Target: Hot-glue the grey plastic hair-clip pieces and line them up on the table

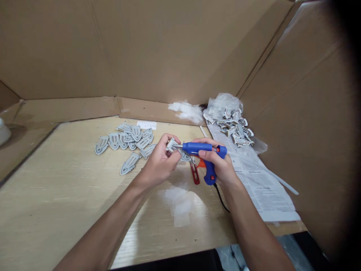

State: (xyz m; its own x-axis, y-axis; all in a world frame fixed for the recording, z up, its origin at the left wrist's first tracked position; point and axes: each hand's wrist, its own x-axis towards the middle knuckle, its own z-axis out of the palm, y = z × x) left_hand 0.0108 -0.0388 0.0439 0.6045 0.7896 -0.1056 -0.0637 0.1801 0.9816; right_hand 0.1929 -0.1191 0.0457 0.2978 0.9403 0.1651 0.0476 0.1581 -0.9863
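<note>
My right hand point(218, 160) is wrapped round a blue hot glue gun point(194, 147), with its nozzle pointing left. A long glue stick point(270, 174) trails from the gun's back end. Between the fingers of my left hand point(165, 160) is a small grey plastic piece point(171, 144). The gun's metal tip is at this piece; whether they touch I cannot tell. Behind my hands lies another grey piece, partly hidden. A pair of red-handled thread snips point(194, 172) rests on the table just below the gun.
Several similar grey pieces point(124, 140) lie grouped on the table point(70, 195) at left. Newspaper point(262, 195) at right bears a heap of pieces point(237, 126) and a clear plastic bag point(225, 101). White fluff point(186, 111) sits by the cardboard wall point(169, 49). A black cord point(221, 197) runs from the gun.
</note>
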